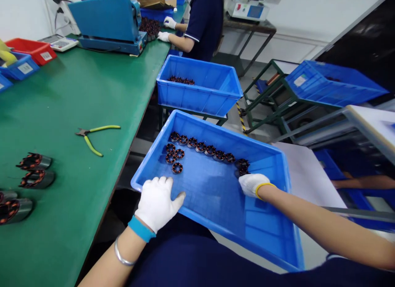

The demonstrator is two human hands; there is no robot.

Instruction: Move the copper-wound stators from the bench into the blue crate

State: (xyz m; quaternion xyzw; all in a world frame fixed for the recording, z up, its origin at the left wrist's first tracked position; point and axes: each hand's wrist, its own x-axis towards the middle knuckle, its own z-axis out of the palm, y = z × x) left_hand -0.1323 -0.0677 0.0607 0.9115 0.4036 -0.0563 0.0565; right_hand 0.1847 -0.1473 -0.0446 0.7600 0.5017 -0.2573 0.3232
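On the left, a blue tray and a red tray are standing at the back; nearer, four stators are sitting by open pliers. A blue machine is rising behind. The left hand, gloved, is resting open at the bin's near left rim, thumb spread. Inside, bin stators are lining the far wall, a few more grouping at the left end. Beyond, a co-worker is standing behind a second bin. The gloved right hand is reaching to the rightmost bin stators; I cannot tell whether it is gripping one, its fingertips being hidden. Its forearm is crossing the bin's right wall. A third bin is sitting farther right.

The green table is filling the left; yellow-black tape is marking the floor, and a white wall is closing the room.

White labels are showing on both trays and the third bin, their print staying unreadable.
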